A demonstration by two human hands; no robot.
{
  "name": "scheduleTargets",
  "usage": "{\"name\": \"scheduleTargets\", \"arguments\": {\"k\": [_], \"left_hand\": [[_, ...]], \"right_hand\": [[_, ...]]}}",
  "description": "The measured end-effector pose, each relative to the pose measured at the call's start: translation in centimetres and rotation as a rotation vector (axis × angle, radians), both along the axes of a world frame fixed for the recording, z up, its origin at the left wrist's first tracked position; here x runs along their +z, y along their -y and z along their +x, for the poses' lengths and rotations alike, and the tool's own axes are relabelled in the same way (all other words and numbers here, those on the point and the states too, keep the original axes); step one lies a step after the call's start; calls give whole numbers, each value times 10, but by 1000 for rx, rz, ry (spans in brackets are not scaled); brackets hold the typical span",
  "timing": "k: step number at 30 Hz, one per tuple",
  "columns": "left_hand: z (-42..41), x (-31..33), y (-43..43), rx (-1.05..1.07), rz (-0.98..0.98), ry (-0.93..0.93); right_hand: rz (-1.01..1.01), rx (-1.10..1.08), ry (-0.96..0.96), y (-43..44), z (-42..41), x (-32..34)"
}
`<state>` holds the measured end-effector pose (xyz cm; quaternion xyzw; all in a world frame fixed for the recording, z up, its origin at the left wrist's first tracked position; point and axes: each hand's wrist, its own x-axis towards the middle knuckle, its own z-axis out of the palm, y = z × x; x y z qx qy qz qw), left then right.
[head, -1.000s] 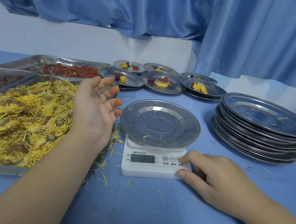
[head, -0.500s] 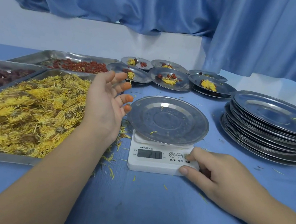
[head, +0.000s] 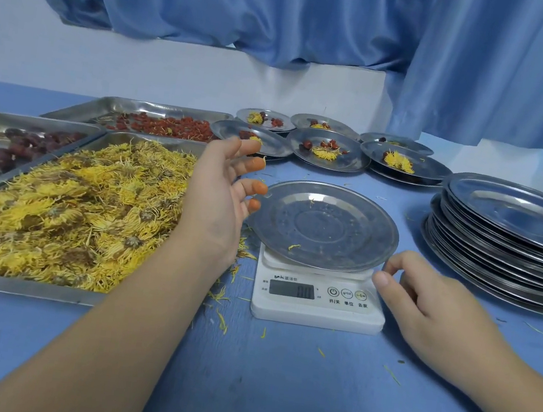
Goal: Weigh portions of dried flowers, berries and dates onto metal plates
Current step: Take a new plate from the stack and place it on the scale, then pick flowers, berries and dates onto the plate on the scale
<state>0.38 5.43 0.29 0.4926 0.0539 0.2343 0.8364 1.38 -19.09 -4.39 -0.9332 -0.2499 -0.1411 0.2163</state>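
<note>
Blue desk (head: 272, 396), front middle: an empty metal plate (head: 324, 226) sits on the kitchen scale (head: 318, 312) for weighing. I hold my left hand (head: 219, 199) spread and empty over the dried flowers (head: 72, 214) just beside it, ready to reach; my right hand (head: 423, 302) lies slack, empty, by the scale's buttons

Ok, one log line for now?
plate on scale: stray petals; display: looks zero; left hand: open, by flower tray; right hand: open, beside scale

We log this as a small food-portioning workroom: a blue bench (head: 272, 396), bulk steel trays (head: 10, 287) of dried flowers (head: 72, 214), berries (head: 170, 125) and dates (head: 11, 151), a digital scale (head: 318, 302), a tall stack of identical metal plates (head: 505, 257), blue curtains (head: 288, 18) hung across a plain white wall (head: 143, 68).
</note>
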Motion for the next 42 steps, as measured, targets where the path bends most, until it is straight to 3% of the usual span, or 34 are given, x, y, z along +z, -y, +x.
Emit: {"name": "scheduleTargets", "arguments": {"k": [5, 12, 16, 20, 26, 31, 35, 42], "left_hand": [[-1, 0, 2, 27, 86, 34], [-11, 5, 10, 62, 488, 54], [-16, 12, 7, 12, 480, 0], [-19, 35, -27, 12, 657, -92], [-8, 68, -111, 216, 968, -260], [23, 64, -151, 250, 1246, -460], [49, 50, -150, 83, 1576, -598], [54, 62, -128, -362, 1793, -749]], "right_hand": [[47, 20, 81, 2, -6, 2], [73, 156, 475, -19, -19, 24], [150, 238, 597, -41, -11, 41], [182, 204, 605, -55, 9, 57], [164, 167, 585, -58, 26, 41], [186, 153, 550, -54, 31, 35], [189, 128, 525, -53, 34, 31], [215, 133, 512, -51, 39, 30]]}}
